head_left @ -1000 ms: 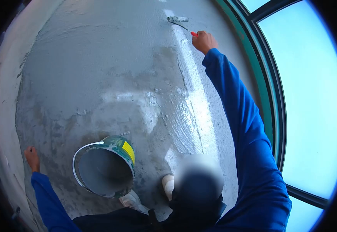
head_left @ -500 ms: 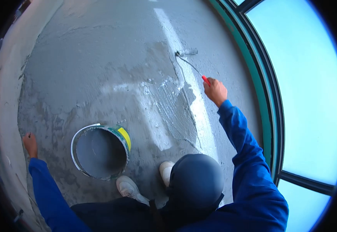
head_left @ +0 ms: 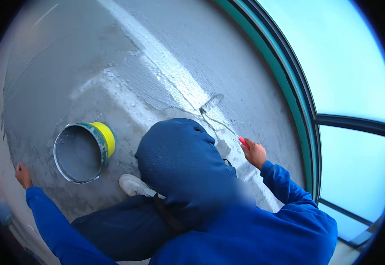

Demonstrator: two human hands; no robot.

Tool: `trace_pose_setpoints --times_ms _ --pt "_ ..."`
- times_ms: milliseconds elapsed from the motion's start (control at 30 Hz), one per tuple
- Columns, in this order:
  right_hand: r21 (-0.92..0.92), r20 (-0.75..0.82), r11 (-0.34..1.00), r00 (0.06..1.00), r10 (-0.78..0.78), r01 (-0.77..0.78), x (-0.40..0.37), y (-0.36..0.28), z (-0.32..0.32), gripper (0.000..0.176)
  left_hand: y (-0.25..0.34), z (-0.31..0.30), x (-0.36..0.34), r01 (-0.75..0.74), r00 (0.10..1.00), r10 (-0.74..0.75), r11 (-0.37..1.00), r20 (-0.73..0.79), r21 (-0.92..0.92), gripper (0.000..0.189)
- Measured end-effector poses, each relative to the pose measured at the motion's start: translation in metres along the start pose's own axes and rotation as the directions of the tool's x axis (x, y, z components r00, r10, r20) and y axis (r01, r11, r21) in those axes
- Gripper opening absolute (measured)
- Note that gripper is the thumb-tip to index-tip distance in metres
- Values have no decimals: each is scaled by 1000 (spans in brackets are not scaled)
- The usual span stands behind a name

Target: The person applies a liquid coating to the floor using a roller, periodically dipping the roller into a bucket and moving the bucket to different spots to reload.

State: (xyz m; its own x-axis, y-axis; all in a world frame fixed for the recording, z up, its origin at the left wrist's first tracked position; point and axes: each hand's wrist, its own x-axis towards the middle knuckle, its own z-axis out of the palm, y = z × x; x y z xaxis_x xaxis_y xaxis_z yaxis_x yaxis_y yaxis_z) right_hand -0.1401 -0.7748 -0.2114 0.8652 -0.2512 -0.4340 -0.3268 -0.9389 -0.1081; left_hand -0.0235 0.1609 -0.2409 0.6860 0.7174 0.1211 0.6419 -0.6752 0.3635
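1 roller (head_left: 212,103) is on the wet-looking floor (head_left: 254,66), its red handle (head_left: 244,142) gripped in my right hand (head_left: 256,154). I judge it light, stiff-framed, slick-sleeved; the handle suits holding. My bent knee (head_left: 175,145) is between roller and bucket (head_left: 106,138). My left hand (head_left: 23,176) curls; contents, I can't tell.

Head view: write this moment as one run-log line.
right hand: grips roller by red handle | roller: on floor | left hand: apart from bucket

The gray floor (head_left: 192,39) looks wet and shiny in spots, and on it are a green and yellow bucket (head_left: 106,139), a white shoe (head_left: 134,185) and a fuzzy roller (head_left: 212,103).
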Motion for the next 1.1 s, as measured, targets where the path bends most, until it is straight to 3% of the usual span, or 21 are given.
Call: trace_pose_setpoints --times_ms 133,267,400,500,833,967,1100 --pt "50 43 994 995 95 -97 -68 74 22 31 -22 8 17 -48 997 53 996 -62 81 38" --pt "149 -28 983 993 112 -106 -106 122 26 29 -23 10 25 -91 994 95 992 -44 92 37" --pt "152 -41 972 981 190 -182 -94 135 22 30 -18 7 22 -92 995 96 992 -41 90 37" --pt "105 -52 988 991 121 -115 -61 134 25 31 -26 5 27 -108 994 109 988 0 109 37" --pt "68 -193 977 963 -188 205 129 -44 -14 28 -32 -1 -5 -57 997 59 998 -52 33 35" --pt "61 -278 921 892 -355 385 216 -119 -28 27 -32 -8 -21 44 999 -46 992 10 119 34" --pt "-11 -256 907 875 -410 422 293 -208 -49 27 -31 -7 -33 116 991 -127 979 52 170 32"
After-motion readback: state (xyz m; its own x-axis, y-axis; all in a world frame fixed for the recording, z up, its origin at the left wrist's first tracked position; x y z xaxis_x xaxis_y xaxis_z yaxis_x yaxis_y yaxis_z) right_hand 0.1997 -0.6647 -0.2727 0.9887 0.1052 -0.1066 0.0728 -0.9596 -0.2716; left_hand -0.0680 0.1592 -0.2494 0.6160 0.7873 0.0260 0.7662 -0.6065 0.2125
